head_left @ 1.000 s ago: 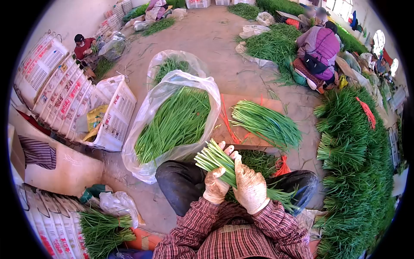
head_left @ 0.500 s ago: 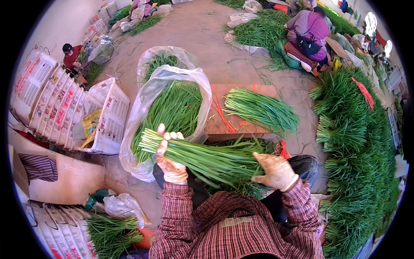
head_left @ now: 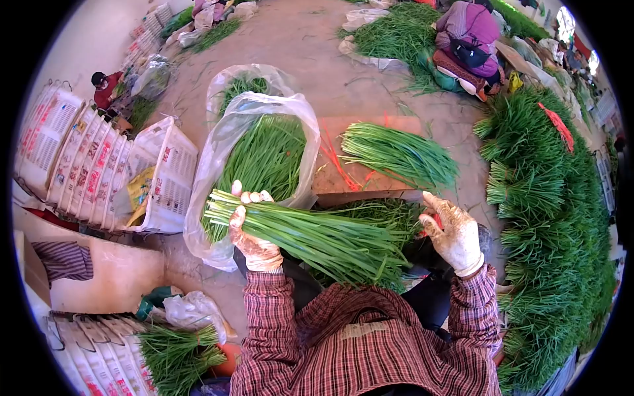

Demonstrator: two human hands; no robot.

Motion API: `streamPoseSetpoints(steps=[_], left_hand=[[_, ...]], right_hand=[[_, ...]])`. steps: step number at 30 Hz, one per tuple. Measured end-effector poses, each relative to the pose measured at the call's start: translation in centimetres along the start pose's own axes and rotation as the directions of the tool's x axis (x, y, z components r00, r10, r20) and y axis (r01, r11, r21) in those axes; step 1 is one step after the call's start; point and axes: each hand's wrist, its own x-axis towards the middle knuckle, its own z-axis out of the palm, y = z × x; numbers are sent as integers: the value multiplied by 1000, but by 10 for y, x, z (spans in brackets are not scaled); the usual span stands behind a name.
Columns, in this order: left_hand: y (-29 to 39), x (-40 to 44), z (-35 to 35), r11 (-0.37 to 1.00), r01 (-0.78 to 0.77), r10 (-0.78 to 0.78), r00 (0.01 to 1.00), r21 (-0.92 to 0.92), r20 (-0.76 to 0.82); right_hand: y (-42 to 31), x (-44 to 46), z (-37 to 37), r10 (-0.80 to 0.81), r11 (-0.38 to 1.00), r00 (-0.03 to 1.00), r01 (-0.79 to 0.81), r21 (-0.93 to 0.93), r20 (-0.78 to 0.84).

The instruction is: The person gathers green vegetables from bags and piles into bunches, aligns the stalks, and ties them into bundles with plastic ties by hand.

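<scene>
In my gloved left hand (head_left: 254, 241) is a loose bunch of garlic chives (head_left: 323, 237), gripped near its pale stem ends, with the leaves fanning to the right. My gloved right hand (head_left: 456, 237) is off the bunch, above my right knee, its thumb and fingers apart around red ties (head_left: 430, 220). Whether the fingers touch the ties cannot be made out. Ahead, another bundle of chives (head_left: 396, 153) lies on a wooden board (head_left: 330, 178) beside red ties (head_left: 341, 173). More loose chives lie under the held bunch, partly hidden by it.
A clear plastic bag (head_left: 198, 204) full of chives stands ahead on the left. White crates (head_left: 175, 175) are stacked farther left. Bundled chives (head_left: 548, 264) form a long bank on the right. A person in purple (head_left: 472, 33) sits at the far right, another in red (head_left: 105, 92) far left.
My right hand has left the leaf end of the bunch and moved right and up to the red ties. My left hand still holds the bunch, slightly farther left.
</scene>
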Motion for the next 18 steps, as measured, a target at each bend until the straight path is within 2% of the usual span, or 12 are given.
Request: streamPoseSetpoints(steps=[1, 4, 5, 6, 8, 10, 12, 14, 15, 16, 18], left_hand=[[-1, 1, 1, 999, 21, -21, 1000, 25, 9], [-4, 0, 6, 996, 45, -46, 999, 75, 8], [-6, -2, 10, 996, 50, -48, 999, 70, -26], [-8, -3, 13, 996, 55, -51, 997, 66, -59], [-11, -6, 17, 996, 60, -57, 997, 68, -46], [-14, -11, 21, 993, 74, -66, 994, 92, -84], [-20, -18, 27, 990, 99, -88, 991, 100, -105], [-29, -28, 29, 985, 142, -135, 988, 102, -70], [-33, -33, 35, 982, 157, -147, 985, 108, -94], [-38, -37, 36, 979, 177, -166, 979, 96, -116], [-48, -48, 43, 975, 204, -190, 971, 90, -147]], right_hand=[[-8, 2, 2, 11, 999, 1000, -11, 48, -12], [-38, 11, 3, -132, 985, 990, 135, 109, -42], [-49, 12, 6, -149, 981, 989, 149, 124, -10], [-56, 13, 11, -228, 966, 974, 228, 120, -13], [-61, 7, 29, -310, 933, 950, 297, 202, 37], [-81, 7, 33, -348, 921, 928, 313, 231, 130], [-94, 14, 40, -374, 921, 916, 347, 178, 144], [-100, 21, 51, -313, 943, 930, 278, 185, 195], [-101, 23, 60, -334, 941, 910, 306, 146, 245], [-107, 20, 65, -328, 943, 910, 332, 30, 252], [-112, 14, 87, -280, 957, 911, 288, 17, 304]])
